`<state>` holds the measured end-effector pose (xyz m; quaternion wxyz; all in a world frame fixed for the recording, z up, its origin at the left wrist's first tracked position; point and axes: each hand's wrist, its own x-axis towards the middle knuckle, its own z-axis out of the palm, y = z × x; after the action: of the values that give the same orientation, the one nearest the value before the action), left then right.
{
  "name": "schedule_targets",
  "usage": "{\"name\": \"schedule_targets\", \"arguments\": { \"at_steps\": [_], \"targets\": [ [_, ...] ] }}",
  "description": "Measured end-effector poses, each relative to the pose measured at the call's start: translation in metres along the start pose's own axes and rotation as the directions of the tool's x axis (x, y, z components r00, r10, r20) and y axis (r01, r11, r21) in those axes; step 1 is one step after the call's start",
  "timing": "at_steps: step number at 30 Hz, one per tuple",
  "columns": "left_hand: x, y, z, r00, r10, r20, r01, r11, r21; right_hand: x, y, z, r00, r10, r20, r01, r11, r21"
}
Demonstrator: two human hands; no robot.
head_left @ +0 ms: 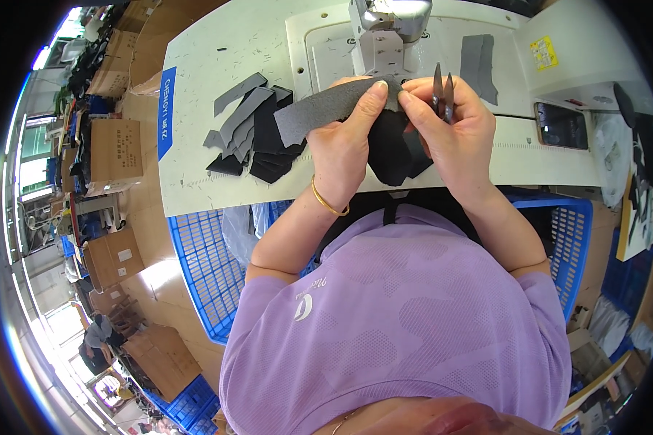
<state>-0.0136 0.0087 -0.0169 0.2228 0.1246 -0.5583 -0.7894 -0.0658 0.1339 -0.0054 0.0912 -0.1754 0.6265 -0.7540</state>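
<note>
My left hand [342, 145] is closed on a grey fabric strip [315, 110], its thumb pressed on top near the strip's right end. At that same end, the thumb and fingertips of my right hand [461, 141] pinch the fabric. A pair of dark thread snips [443, 96] is tucked in the right hand, with both blades pointing up and apart. Black fabric [389, 156] hangs below and between my hands; whether it is joined to the grey strip I cannot tell. Left of my hands lies a loose pile of grey and black cut pieces [248, 130].
Beyond my hands stands a sewing machine head [390, 29] on a white table [196, 65]. More grey pieces [479, 65] and a phone [561, 125] lie to the right. Blue baskets [209, 268] flank me below the table edge. Cardboard boxes [115, 152] stand at left.
</note>
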Motion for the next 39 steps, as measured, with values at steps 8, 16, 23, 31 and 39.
{"name": "schedule_targets", "arguments": {
  "at_steps": [8, 16, 23, 31, 39],
  "targets": [
    [0.005, 0.004, -0.002, 1.0, -0.026, -0.018, 0.026, 1.0, -0.004, -0.005, 0.006, -0.017, 0.992, 0.043, 0.115, -0.045, 0.999, 0.018],
    [0.006, 0.004, -0.004, 0.994, -0.104, 0.018, 0.105, 0.993, -0.049, -0.005, 0.005, -0.015, 0.988, -0.012, 0.151, 0.032, 0.99, -0.137],
    [0.011, 0.007, -0.003, 0.994, -0.104, 0.028, 0.105, 0.992, -0.068, 0.002, 0.002, -0.014, 0.982, -0.075, 0.174, 0.116, 0.965, -0.236],
    [0.03, 0.028, -0.001, 0.998, -0.005, 0.065, 0.008, 0.998, -0.057, 0.015, -0.005, -0.002, 0.984, -0.147, 0.099, 0.165, 0.962, -0.218],
    [0.06, 0.047, 0.001, 0.985, -0.174, 0.005, 0.174, 0.984, 0.032, 0.039, -0.012, 0.012, 0.986, -0.159, 0.048, 0.164, 0.978, -0.127]
  ]
}}
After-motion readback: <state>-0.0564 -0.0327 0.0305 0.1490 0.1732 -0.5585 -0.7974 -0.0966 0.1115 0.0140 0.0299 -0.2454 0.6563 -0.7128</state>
